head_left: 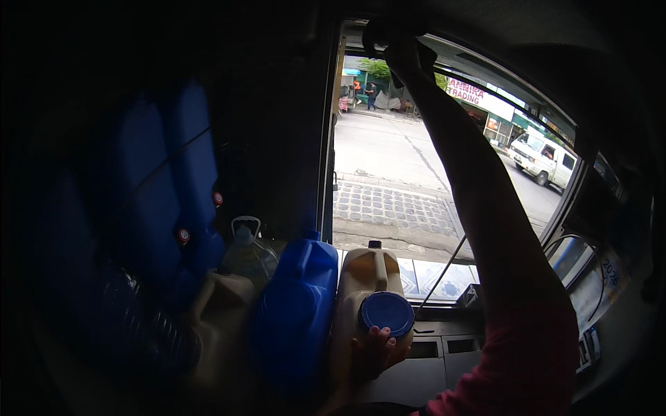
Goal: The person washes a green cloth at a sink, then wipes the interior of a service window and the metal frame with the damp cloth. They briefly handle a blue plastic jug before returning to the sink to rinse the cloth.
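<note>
Low in the middle stands a cream plastic water container (364, 267) with a moulded handle and a small dark cap on top. A wide round blue cap (387, 312) sits on its side facing me. My left hand (374, 353) is against this container, its fingertips bent over the cap's lower rim. My right arm reaches high to the top of the opening. There my right hand (408, 59), dark in shadow, is closed around or against a dark rounded object (377, 35) that I cannot make out. To the left, next to the cream container, stands a blue water container (298, 298).
A clear bottle (246, 253) with a white handle, another cream container (225, 312) and large blue containers (142, 159) fill the dark left side. Through the opening are a tiled ledge (433, 276), a street (388, 145), people and a white van (541, 156).
</note>
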A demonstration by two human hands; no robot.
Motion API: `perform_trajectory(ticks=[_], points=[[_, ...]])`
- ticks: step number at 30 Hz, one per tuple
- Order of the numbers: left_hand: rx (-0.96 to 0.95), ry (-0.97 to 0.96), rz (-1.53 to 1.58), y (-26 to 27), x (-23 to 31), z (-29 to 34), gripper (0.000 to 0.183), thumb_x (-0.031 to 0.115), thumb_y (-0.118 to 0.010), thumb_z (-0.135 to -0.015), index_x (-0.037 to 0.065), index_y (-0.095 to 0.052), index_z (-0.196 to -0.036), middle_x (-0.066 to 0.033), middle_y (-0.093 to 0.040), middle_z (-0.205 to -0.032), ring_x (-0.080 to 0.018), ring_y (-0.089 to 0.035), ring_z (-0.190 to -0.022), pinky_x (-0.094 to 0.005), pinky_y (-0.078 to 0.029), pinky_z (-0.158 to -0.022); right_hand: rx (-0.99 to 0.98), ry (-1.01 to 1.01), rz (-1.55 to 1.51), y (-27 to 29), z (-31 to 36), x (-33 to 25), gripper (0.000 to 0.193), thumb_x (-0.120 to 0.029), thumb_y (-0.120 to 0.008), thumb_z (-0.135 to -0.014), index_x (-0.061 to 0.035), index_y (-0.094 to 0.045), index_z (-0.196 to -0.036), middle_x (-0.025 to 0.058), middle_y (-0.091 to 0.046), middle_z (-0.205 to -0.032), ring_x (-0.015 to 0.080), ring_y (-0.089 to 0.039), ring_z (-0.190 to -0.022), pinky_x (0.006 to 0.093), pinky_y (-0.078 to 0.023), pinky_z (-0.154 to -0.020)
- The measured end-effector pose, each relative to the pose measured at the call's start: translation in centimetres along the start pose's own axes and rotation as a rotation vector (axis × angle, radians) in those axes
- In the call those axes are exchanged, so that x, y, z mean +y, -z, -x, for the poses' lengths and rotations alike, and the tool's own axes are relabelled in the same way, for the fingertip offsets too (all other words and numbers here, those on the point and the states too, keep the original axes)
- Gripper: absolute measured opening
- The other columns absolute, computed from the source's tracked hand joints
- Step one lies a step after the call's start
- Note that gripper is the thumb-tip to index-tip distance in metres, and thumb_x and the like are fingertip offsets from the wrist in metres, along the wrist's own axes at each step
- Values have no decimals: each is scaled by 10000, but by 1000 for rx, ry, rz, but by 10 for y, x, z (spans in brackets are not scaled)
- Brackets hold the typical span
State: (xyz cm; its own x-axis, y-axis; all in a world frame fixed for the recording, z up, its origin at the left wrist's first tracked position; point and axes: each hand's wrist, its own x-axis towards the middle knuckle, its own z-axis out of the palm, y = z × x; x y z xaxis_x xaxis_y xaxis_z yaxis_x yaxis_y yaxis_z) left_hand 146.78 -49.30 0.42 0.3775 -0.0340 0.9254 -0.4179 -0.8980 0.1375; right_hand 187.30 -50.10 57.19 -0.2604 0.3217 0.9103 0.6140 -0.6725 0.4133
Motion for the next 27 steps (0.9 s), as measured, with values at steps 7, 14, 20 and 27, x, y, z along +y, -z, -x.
perform_trajectory(ticks=[7, 14, 20, 27], points=[[-34, -8, 30, 2, -5, -4, 588, 548, -621, -825, 146, -441, -1215, -74, -522, -1299, -246, -389, -1343, -596, -18, -1121, -417, -439, -491, -50, 161, -231, 455, -119, -501, -847, -50, -472, -1295, 252, -457, -1306, 391, -408, -1256, 447, -407, -994], [-22, 3, 8, 6, -2, -8, 512, 543, -587, -858, 134, -497, -1152, -85, -507, -1336, -242, -349, -1375, -600, -77, -1115, -998, -246, -531, 16, 295, -259, 360, -141, -518, -876, -79, -565, -1228, 194, -556, -1212, 308, -519, -1167, 388, -419, -982], [6, -2, -12, 11, 0, -18, 488, 578, -598, -821, 144, -513, -1027, -56, -548, -1192, -249, -441, -1274, -573, -52, -1102, -357, -539, -614, 37, 226, -242, 378, -24, -458, -885, -108, -604, -1224, 129, -611, -1198, 251, -576, -1118, 326, -448, -965], [-30, 20, 17, 4, -1, -15, 451, 570, -579, -824, 187, -500, -1047, -22, -531, -1237, -218, -369, -1340, -562, 3, -1116, -94, -704, -396, -33, 123, -218, 307, -71, -547, -817, -59, -522, -1122, 229, -494, -1159, 408, -502, -1099, 463, -441, -919]])
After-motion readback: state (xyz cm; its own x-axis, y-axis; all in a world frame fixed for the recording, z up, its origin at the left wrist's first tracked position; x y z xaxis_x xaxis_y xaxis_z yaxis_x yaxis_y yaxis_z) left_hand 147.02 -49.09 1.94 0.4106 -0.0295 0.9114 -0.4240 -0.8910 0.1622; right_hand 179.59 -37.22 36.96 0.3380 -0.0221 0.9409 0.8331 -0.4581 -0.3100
